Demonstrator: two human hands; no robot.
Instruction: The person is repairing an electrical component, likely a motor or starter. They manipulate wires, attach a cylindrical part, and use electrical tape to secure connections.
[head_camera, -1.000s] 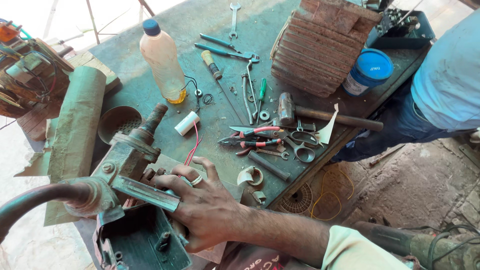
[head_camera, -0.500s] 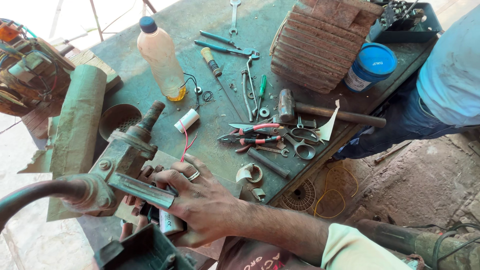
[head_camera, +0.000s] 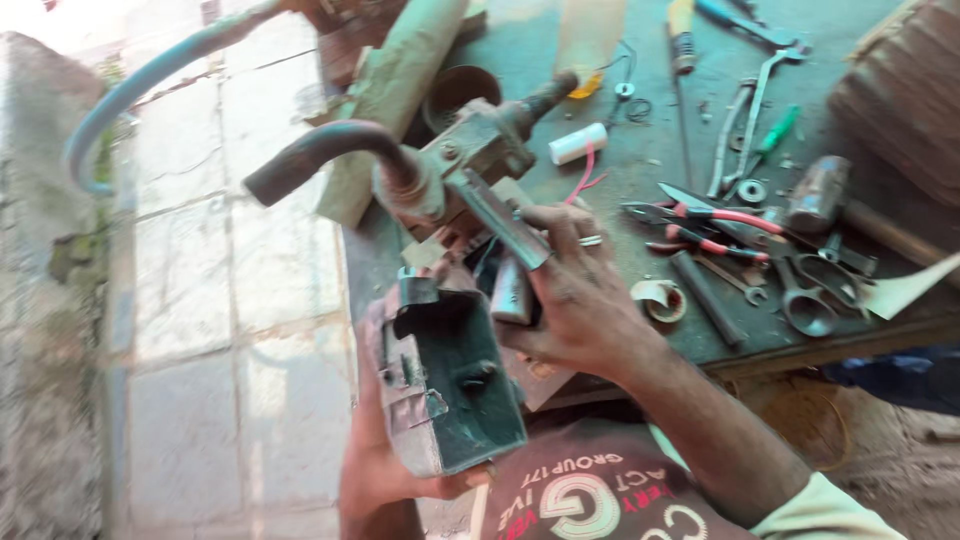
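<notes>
The camera has swung left since a moment ago, so the paved ground now fills the left half of the view and the workbench (head_camera: 640, 170) sits to the right. The green metal housing (head_camera: 440, 385), which earlier lay low at the bench edge under the vise (head_camera: 450, 165), is now lifted clear and held in front of the person's chest, its open side tilted up towards the camera. The left hand (head_camera: 375, 460) cradles it from below, with one fingertip showing at the lower edge; the other fingers are hidden, so their spread cannot be told. The right hand (head_camera: 575, 295), a ring on one finger, has moved with it: its fingers are curled and pressed together around a small metal cylinder (head_camera: 512, 290) at the housing's upper rim, just beside the vise handle. By the look of it, the part is off the bench and being worked in hand. Pliers (head_camera: 715, 222), spanners and a hammer (head_camera: 820, 195) lie untouched on the bench.
</notes>
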